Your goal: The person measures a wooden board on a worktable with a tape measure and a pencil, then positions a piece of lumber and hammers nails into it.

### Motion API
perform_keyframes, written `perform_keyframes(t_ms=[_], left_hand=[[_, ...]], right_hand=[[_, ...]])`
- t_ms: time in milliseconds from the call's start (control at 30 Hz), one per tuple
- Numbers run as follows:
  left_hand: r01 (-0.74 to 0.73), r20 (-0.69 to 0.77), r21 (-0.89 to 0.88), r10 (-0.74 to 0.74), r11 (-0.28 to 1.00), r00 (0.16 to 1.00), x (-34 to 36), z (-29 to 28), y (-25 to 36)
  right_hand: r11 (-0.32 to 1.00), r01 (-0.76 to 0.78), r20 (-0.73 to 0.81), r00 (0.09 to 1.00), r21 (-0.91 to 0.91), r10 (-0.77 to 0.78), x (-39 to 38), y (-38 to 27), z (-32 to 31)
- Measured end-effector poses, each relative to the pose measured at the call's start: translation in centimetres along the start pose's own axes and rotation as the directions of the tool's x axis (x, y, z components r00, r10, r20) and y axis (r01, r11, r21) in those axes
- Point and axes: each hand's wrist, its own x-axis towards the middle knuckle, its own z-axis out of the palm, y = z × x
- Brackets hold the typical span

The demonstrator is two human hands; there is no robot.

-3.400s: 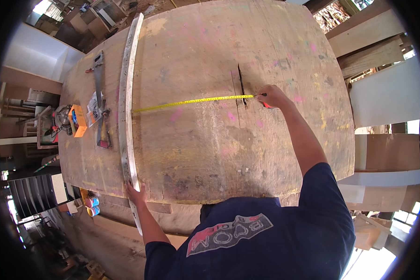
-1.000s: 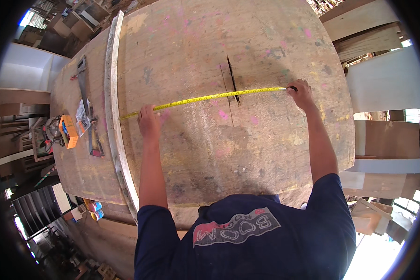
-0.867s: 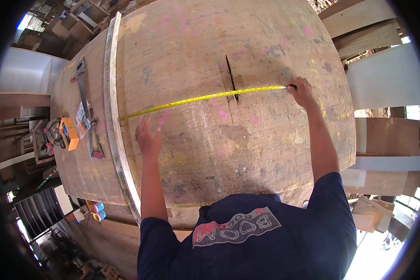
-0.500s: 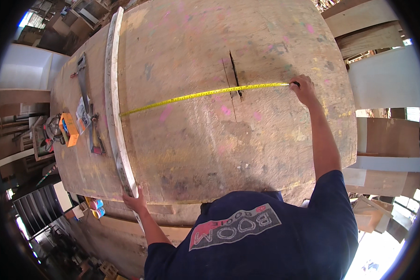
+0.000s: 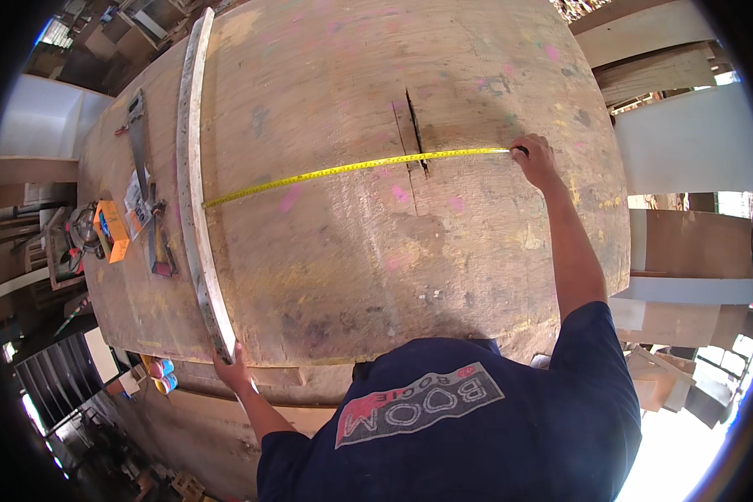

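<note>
My left hand point(image 5: 231, 364) is closed around the long pale straightedge point(image 5: 200, 167) near its lower end, at the front edge of the worn plywood board point(image 5: 468, 268). My right hand point(image 5: 534, 157) grips a tape measure, its case mostly hidden by my fingers. The extended yellow tape point(image 5: 326, 170) runs leftward from that hand across a dark split in the board to the straightedge. Left of the straightedge lie a handsaw point(image 5: 140, 134), an orange box point(image 5: 109, 230) and another tool point(image 5: 161, 251) partly beside a plastic bag point(image 5: 136, 213).
A circular saw point(image 5: 86, 230) is at the board's left side. Wooden panels and cabinet pieces point(image 5: 686, 142) stand along the right, with a pale cabinet point(image 5: 46, 125) at upper left. Small paint tins point(image 5: 163, 376) sit below the board's lower left edge.
The tape is longer than first seen, with my right hand farther right. My left hand left the tape for the straightedge, which sits farther left than at first in view.
</note>
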Motion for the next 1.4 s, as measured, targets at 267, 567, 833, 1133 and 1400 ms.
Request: perform_keyframes(t_ms=[267, 567, 833, 1133, 1400], left_hand=[[0.045, 0.000, 0.000, -0.045, 0.999, 0.999, 0.9, 0.1, 0.5], [0.055, -0.013, 0.021, -0.055, 0.998, 0.998, 0.7, 0.0, 1.3], [0.026, -0.001, 0.048, -0.026, 0.998, 1.000, 1.2, 0.3, 0.0], [-0.019, 0.091, 0.180, 0.002, 0.983, 0.996, 0.6, -0.9, 1.6], [-0.135, 0.022, 0.167, 0.133, 0.977, 0.991, 0.5, -0.3, 0.4]], right_hand=[[1.000, -0.003, 0.025, 1.000, -0.002, 0.003, 0.5, -0.7, 0.2], [1.000, 0.019, -0.014, 1.000, 0.012, -0.019, 0.7, -0.5, 0.5], [0.998, 0.064, -0.040, 0.997, 0.018, -0.063, 0.7, -0.7, 0.3], [0.999, 0.026, -0.032, 0.999, 0.044, -0.024, 0.3, -1.1, -0.2], [1.000, 0.014, -0.019, 1.000, 0.017, -0.014, 0.5, 0.0, -0.2]])
